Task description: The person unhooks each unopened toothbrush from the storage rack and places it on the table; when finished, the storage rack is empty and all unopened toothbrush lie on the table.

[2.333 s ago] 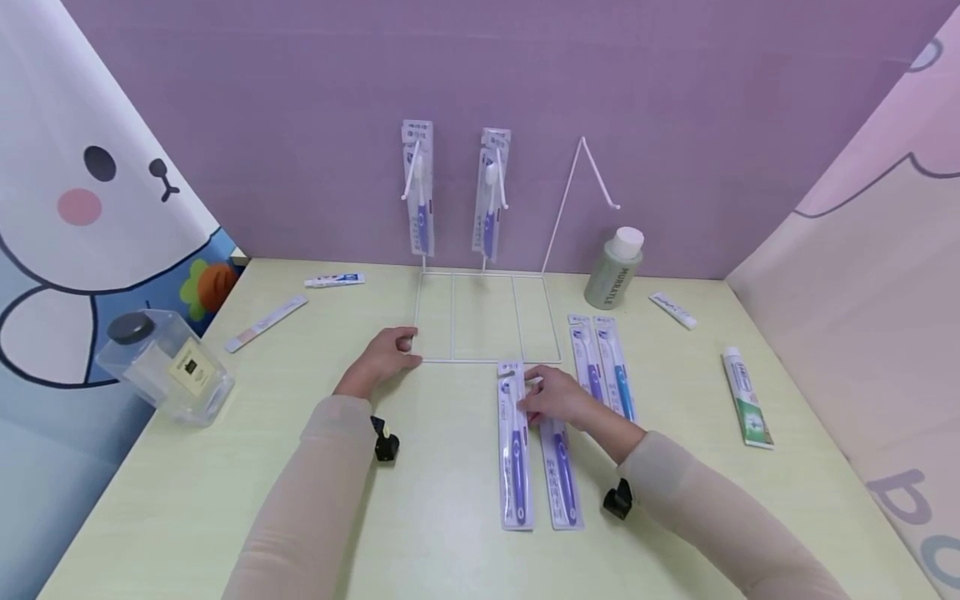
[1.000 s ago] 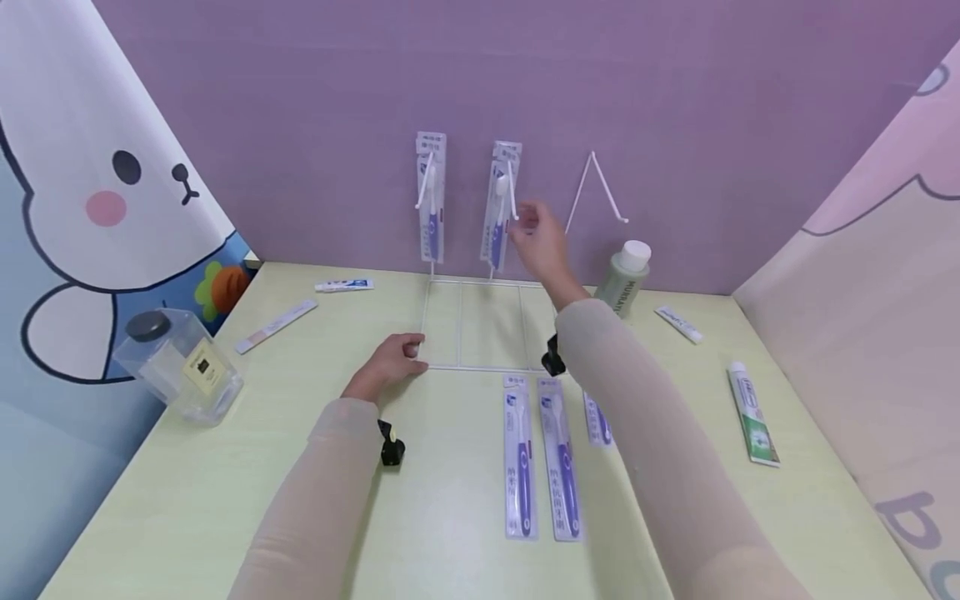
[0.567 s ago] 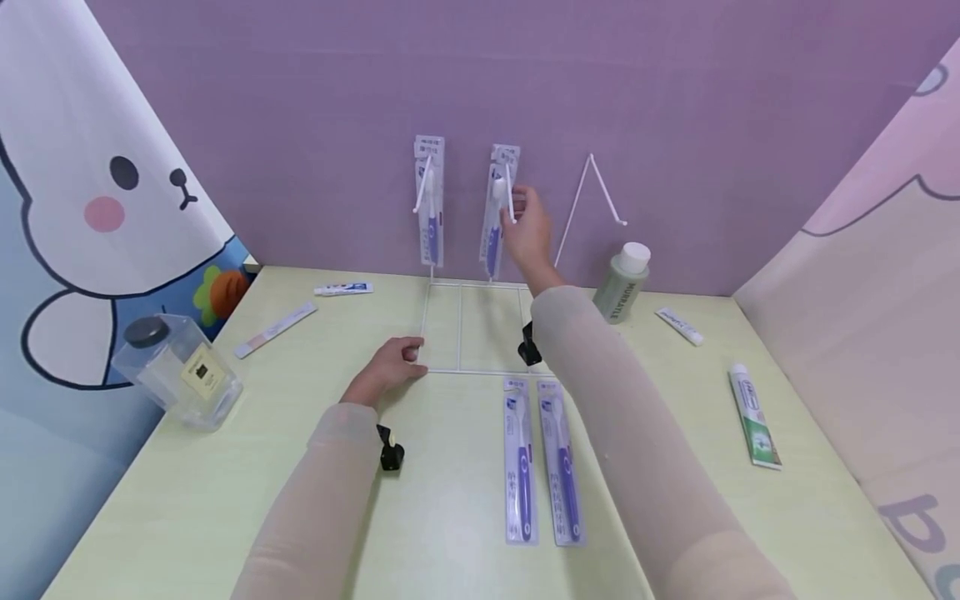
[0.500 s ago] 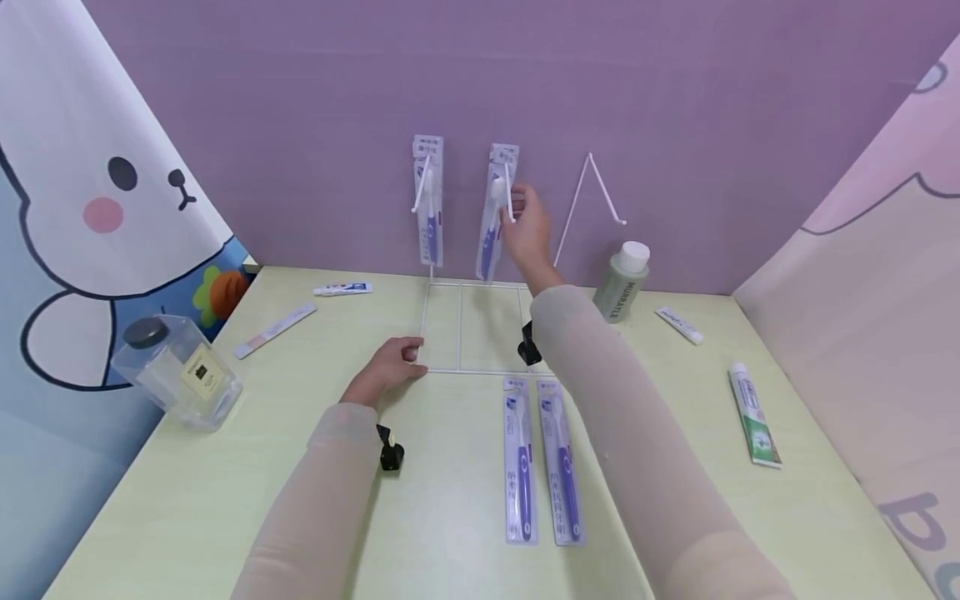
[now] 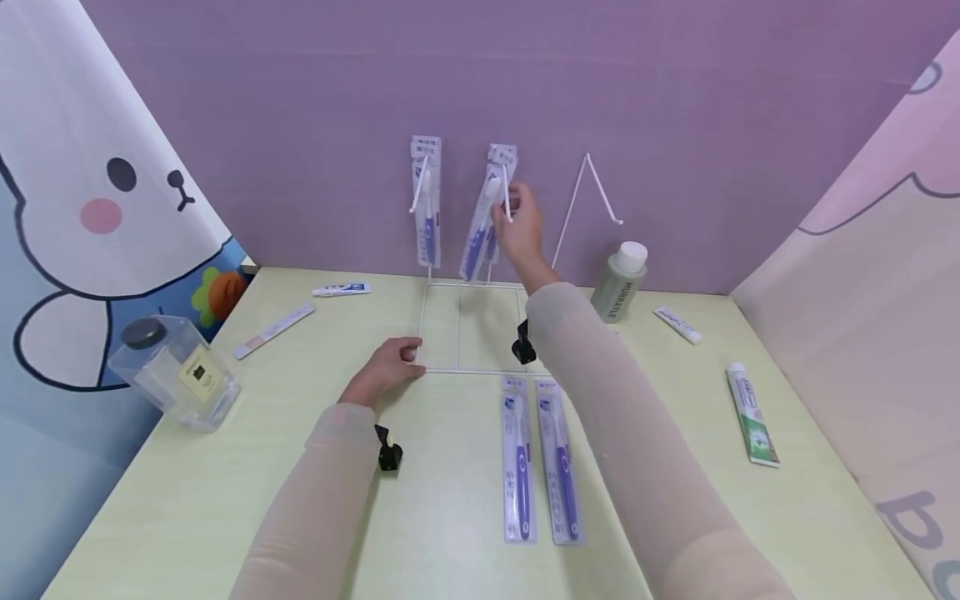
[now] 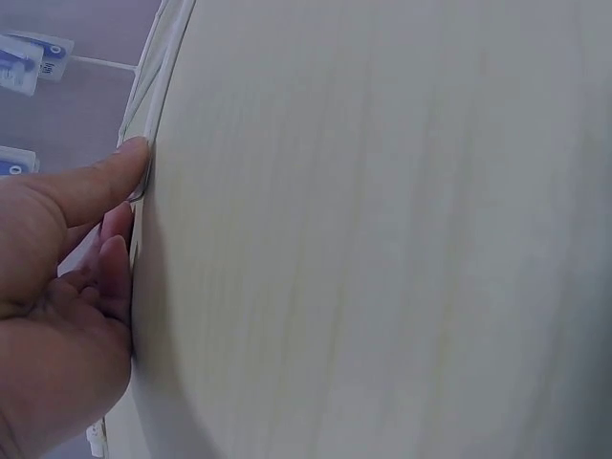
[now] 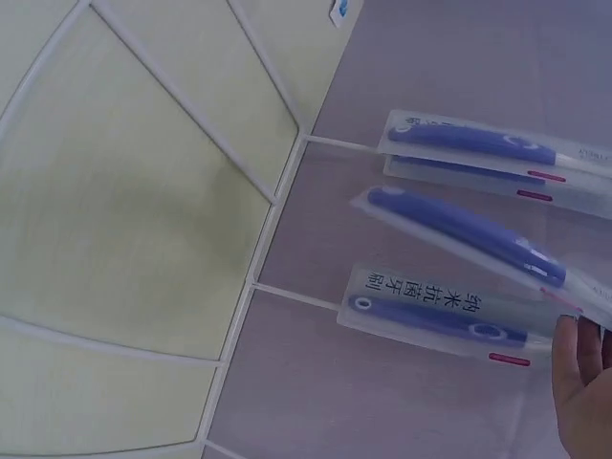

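My left hand (image 5: 387, 367) grips the near left corner of the white wire rack (image 5: 480, 372); its thumb presses on the wire in the left wrist view. At the rack's middle hook, my right hand (image 5: 521, 229) holds the edge of a packaged purple toothbrush (image 5: 476, 237). This front pack is tilted, bottom to the left, and another toothbrush pack (image 7: 430, 316) hangs behind it. On the left hook hang more packaged toothbrushes (image 5: 427, 208). No pack hangs on the right hook (image 5: 603, 190).
Two packaged toothbrushes (image 5: 520, 467) lie before the rack, beside my right sleeve (image 5: 630, 417). Behind that sleeve stands a green bottle (image 5: 618, 283). Toothpaste tubes (image 5: 752, 415) lie to the right, with a small tube (image 5: 341, 290), a slim packet (image 5: 273, 331) and a clear bottle (image 5: 180, 375) leftward.
My right hand has moved from the packs on the table up to the middle hook. The front pack there has swung its lower end leftward. My left hand stays at the rack corner.
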`<action>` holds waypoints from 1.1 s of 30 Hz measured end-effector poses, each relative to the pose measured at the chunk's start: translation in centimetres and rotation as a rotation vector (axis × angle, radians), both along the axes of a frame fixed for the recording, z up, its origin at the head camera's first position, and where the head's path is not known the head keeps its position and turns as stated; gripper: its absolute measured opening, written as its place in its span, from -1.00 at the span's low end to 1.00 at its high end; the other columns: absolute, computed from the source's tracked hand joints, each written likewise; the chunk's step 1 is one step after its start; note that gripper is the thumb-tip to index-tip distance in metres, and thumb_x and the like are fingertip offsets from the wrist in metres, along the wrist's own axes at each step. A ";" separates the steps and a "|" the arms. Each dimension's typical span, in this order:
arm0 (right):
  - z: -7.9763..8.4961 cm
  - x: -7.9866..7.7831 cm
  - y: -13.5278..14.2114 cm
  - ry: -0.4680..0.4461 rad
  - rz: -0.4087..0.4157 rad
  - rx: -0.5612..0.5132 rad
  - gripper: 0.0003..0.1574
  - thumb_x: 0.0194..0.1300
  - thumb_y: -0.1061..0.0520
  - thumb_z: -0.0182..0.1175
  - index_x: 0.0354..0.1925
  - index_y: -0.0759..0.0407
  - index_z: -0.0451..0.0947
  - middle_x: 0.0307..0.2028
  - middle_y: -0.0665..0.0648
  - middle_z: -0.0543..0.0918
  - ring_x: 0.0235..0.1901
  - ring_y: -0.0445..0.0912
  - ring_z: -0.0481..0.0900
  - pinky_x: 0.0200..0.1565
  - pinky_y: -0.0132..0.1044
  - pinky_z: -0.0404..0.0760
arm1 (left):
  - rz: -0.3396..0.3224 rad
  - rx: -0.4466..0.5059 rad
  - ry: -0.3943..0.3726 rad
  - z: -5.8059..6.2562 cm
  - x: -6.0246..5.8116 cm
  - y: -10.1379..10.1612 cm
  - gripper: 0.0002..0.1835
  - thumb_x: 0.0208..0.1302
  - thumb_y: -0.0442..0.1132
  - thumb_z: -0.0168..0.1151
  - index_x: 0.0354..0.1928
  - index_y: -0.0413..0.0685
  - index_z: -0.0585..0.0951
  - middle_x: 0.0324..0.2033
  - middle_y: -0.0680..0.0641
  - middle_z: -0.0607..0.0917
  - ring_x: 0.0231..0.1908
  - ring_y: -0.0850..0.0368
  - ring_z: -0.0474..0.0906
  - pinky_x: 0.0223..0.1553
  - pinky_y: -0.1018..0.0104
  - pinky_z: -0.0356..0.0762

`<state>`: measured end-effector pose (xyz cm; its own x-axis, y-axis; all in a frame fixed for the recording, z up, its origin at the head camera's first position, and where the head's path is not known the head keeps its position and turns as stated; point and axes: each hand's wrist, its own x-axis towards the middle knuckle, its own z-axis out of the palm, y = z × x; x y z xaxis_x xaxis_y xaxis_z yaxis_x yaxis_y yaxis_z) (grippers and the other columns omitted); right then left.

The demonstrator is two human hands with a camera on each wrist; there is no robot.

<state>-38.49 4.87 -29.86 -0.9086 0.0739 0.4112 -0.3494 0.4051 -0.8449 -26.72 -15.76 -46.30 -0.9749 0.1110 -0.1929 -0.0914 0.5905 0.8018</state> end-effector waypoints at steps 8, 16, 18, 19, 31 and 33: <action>0.8 0.4 2.5 -0.114 0.021 -0.082 -0.59 0.26 0.24 0.07 0.09 0.11 0.36 -0.24 0.11 0.45 -0.25 -0.09 0.44 -0.33 -0.32 0.53 | -0.001 0.005 0.010 -0.1 -0.1 -0.1 -0.39 0.11 -0.37 0.25 0.23 -0.22 0.32 -0.21 -0.13 0.41 -0.17 -0.01 0.29 -0.03 0.14 0.26; -0.2 3.2 5.3 -0.210 0.162 -0.193 -0.51 0.21 0.36 0.07 0.12 0.22 0.28 -0.14 0.18 0.46 -0.21 -0.01 0.46 -0.31 -0.21 0.57 | -0.004 -0.010 0.007 0.1 -0.2 -0.3 -0.39 0.12 -0.36 0.24 0.24 -0.21 0.31 -0.22 -0.13 0.40 -0.17 -0.01 0.28 -0.04 0.15 0.26; -1.0 4.2 5.7 -0.257 0.190 -0.184 -0.45 0.21 0.35 0.08 0.16 0.19 0.25 -0.12 0.17 0.46 -0.20 0.01 0.47 -0.32 -0.22 0.57 | 0.001 -0.012 0.000 0.1 -0.2 -0.3 -0.39 0.12 -0.36 0.24 0.24 -0.20 0.30 -0.21 -0.12 0.39 -0.17 0.00 0.28 -0.05 0.16 0.26; -1.6 4.8 5.8 -0.279 0.202 -0.176 -0.43 0.20 0.35 0.09 0.17 0.18 0.23 -0.12 0.18 0.46 -0.21 0.03 0.48 -0.33 -0.21 0.57 | 0.002 -0.011 -0.002 0.1 -0.2 -0.3 -0.39 0.12 -0.36 0.24 0.24 -0.20 0.30 -0.21 -0.12 0.39 -0.17 0.00 0.28 -0.06 0.16 0.26; -8.9 11.8 5.1 -0.563 0.349 -0.196 -0.29 0.14 0.42 0.12 0.22 0.17 0.12 -0.16 0.29 0.48 -0.37 0.13 0.55 -0.37 -0.09 0.58 | -0.007 -0.006 0.001 -0.1 -0.2 0.0 -0.39 0.11 -0.37 0.25 0.23 -0.22 0.32 -0.23 -0.13 0.39 -0.17 -0.01 0.28 -0.05 0.15 0.25; -9.8 12.9 4.9 -0.621 0.358 -0.194 -0.28 0.14 0.42 0.12 0.22 0.17 0.11 -0.17 0.30 0.47 -0.40 0.12 0.54 -0.38 -0.08 0.58 | -0.013 -0.008 0.003 -0.2 -0.3 0.0 -0.39 0.11 -0.36 0.25 0.23 -0.23 0.32 -0.23 -0.13 0.40 -0.17 -0.01 0.28 -0.04 0.15 0.25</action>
<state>-25.63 9.73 -39.67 -0.9516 -0.2517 -0.1763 0.1330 0.1798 -0.9747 -27.00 -15.73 -46.50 -0.9739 0.1220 -0.1913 -0.0818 0.5977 0.7975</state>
